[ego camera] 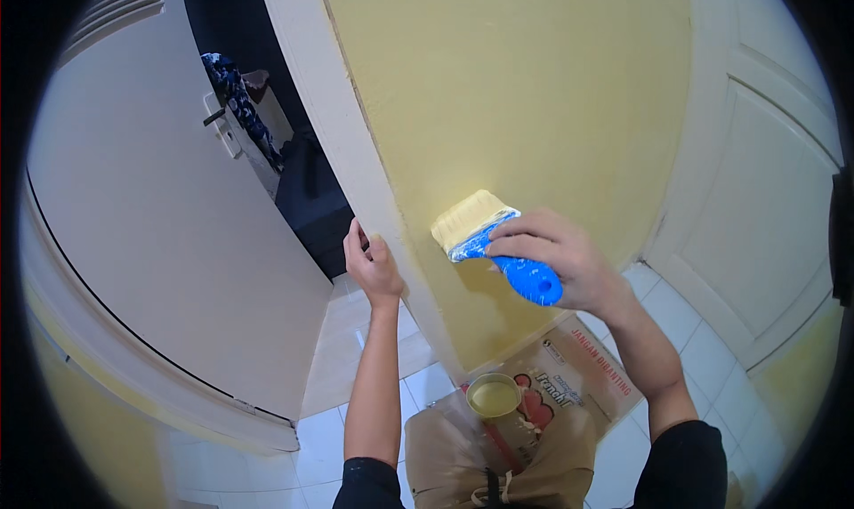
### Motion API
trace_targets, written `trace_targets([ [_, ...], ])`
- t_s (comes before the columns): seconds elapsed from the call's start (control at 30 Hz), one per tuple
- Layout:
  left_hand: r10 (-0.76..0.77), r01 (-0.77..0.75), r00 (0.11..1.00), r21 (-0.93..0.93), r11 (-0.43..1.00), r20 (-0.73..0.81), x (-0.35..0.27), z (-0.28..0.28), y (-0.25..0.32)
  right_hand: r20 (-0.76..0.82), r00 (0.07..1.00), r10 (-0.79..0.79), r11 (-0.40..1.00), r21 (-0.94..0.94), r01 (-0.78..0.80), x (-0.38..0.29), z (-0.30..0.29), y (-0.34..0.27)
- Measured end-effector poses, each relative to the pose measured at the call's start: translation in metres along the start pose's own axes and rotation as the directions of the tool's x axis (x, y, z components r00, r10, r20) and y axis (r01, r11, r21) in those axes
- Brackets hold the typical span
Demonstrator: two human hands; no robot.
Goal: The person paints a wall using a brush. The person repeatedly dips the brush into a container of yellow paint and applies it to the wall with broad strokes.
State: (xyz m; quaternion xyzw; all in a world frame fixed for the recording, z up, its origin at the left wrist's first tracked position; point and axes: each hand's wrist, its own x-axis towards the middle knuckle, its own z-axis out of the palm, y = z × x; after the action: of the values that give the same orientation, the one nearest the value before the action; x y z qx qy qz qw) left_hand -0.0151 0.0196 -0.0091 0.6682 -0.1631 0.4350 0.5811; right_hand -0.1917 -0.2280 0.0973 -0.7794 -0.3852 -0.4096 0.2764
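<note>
A wide paintbrush (534, 283) with a blue plastic handle is gripped in my right hand (567, 259). Pale yellow paint coats its bristles (475, 219), which lie against the yellow wall (534, 108) not far from the door frame. White smears mark the brush's ferrule and handle. My left hand (375, 269) rests at the white door frame (347, 115), its fingers curled near the edge and no object visible in them. Below, a round tub of yellow paint (494, 395) stands on a flattened cardboard sheet (587, 375) that bears printing.
To the left a white door (167, 209) with a lever handle (215, 117) stands ajar on a dark room, where patterned cloth (243, 108) hangs. A white panelled door (767, 195) is at the right. White tiles (694, 349) cover the floor.
</note>
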Motion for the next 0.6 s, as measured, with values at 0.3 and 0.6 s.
trace_targets([
  [0.3, 0.063, -0.063, 0.998, 0.08, 0.995, 0.004, 0.0, -0.001, 0.006, -0.128, 0.986, -0.106, 0.993, 0.045, 0.113, 0.051, -0.018, -0.01],
  [0.6, 0.119, -0.123, 0.992, 0.14, 0.982, 0.035, 0.002, -0.002, -0.004, -0.069, 0.995, -0.066, 0.998, -0.019, 0.065, -0.018, 0.039, 0.005],
])
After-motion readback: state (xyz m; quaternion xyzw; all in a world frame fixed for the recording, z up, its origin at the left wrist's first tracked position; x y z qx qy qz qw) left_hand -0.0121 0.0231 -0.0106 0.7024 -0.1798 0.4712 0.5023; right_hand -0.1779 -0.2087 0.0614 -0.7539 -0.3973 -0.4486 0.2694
